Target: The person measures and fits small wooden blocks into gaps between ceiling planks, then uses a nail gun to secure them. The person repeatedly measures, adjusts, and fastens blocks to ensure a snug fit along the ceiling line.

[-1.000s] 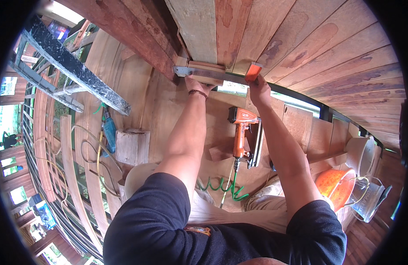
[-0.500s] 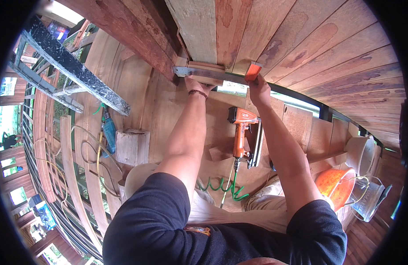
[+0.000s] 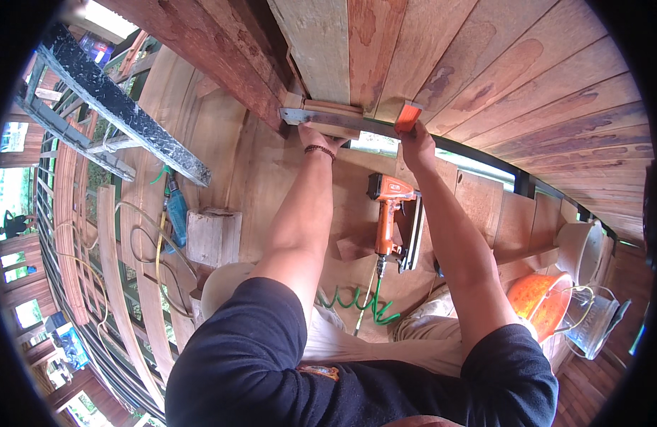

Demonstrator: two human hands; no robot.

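My right hand is closed round the orange handle of a handsaw. Its grey blade runs left across a short piece of wood at the foot of the plank wall. Below the blade, my left hand, with a beaded bracelet at the wrist, grips that wood; the fingers are partly hidden beneath it. Between my forearms an orange nail gun lies on the wooden floor, a coiled green air hose joined to its grip end.
The plank wall rises ahead and to the right. At left are a paint-spattered metal frame, a wood block, a teal power tool and long wooden strips. An orange bucket stands at right beside other buckets.
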